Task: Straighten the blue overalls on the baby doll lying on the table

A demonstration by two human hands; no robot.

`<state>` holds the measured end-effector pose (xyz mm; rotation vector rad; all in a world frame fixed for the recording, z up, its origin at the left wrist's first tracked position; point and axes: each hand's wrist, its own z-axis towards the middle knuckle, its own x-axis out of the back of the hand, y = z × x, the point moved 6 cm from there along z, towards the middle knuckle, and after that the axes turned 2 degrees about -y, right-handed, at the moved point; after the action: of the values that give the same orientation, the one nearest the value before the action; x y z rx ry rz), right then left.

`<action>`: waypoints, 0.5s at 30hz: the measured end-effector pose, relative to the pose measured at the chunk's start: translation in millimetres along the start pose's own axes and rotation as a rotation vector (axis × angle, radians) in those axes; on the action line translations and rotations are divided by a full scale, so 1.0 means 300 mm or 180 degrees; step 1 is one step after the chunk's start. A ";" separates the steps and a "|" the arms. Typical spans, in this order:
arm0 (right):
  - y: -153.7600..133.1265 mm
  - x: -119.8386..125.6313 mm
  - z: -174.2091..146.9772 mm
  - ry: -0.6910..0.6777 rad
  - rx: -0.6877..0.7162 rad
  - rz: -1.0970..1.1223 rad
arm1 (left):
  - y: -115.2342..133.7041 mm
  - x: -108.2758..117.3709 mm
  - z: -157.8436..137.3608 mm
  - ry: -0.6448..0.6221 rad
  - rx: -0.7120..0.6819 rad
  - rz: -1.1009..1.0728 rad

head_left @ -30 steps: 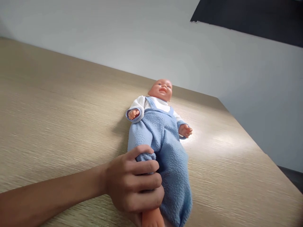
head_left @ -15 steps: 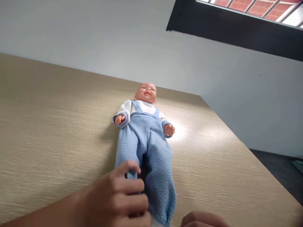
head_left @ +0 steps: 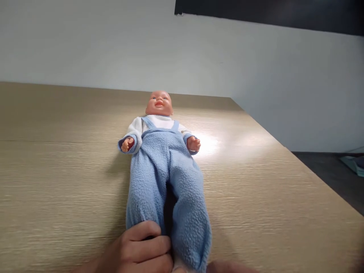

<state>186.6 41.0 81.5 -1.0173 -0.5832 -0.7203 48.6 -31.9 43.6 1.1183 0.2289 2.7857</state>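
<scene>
One tabletop point(head_left: 57, 170): pale wood grain, filling most of the view; its far edge meets a grey wall point(head_left: 85, 41) and its right edge runs on a slant down toward the lower right, with dark floor point(head_left: 335, 174) beyond it.
Wall: plain and light, with a dark band point(head_left: 270, 13) across its upper right.
Doll point(head_left: 163, 167): lies on its back near the middle of the tabletop, head toward the far edge, legs toward the near edge, well away from the right edge.
Doll's clothes: blue fleece overalls point(head_left: 167, 178) over a white long-sleeved top point(head_left: 136, 127); both small plastic hands stick out of blue cuffs to either side of the chest.
Doll's head point(head_left: 159, 102): bald, face turned up.
Trouser legs: side by side with a dark gap between them, ends reaching the near edge of the view.
Left hand point(head_left: 139, 250): at the near edge, fingers point(head_left: 148, 244) curled around the end of the trouser leg nearest it, thumb lying on top of the fleece, so the hand is grasping that leg.
Right hand point(head_left: 227, 267): only a sliver shows at the bottom of the view, just beside the other trouser leg; whether its fingers are clenched or released cannot be told.
</scene>
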 end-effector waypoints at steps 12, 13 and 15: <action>0.500 -0.333 0.709 0.2295 -0.1314 0.0417 | 0.007 0.025 0.026 0.0122 0.0129 -0.0037; 0.506 -0.337 0.712 0.2349 -0.1280 0.0432 | 0.008 0.026 0.029 -0.0103 0.0159 0.0002; 0.513 -0.339 0.718 0.2410 -0.1197 0.0459 | 0.009 0.027 0.034 -0.0569 0.0264 0.0049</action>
<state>217.7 314.3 12.5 -1.0195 0.2901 -1.0306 49.8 -32.2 57.0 1.3846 0.3199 2.6904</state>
